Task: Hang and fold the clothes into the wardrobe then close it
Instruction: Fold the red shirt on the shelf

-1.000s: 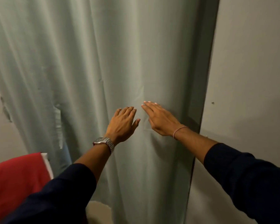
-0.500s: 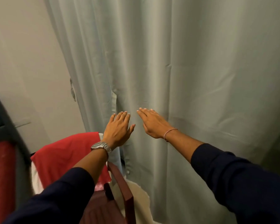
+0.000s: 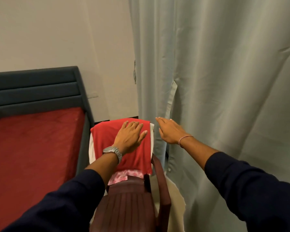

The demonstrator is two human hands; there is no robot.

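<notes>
Currently my left hand point(image 3: 130, 136) rests flat, fingers straight, on the red garment point(image 3: 124, 146) draped over the chair point(image 3: 159, 181) back, likely to collect it, while my right hand point(image 3: 170, 131) hovers relaxed beside the curtain point(image 3: 216, 81).

Red cloth point(image 3: 107, 139); pale green curtain point(image 3: 224, 81); maroon chair point(image 3: 129, 206).

Red cloth point(image 3: 105, 141) over chair point(image 3: 129, 205)

A home bedroom: a bed point(image 3: 32, 139) with a dark padded headboard point(image 3: 35, 87) and red sheet stands against a plain wall, with a clothes-draped chair point(image 3: 129, 206) beside a long pale curtain point(image 3: 224, 81).
</notes>
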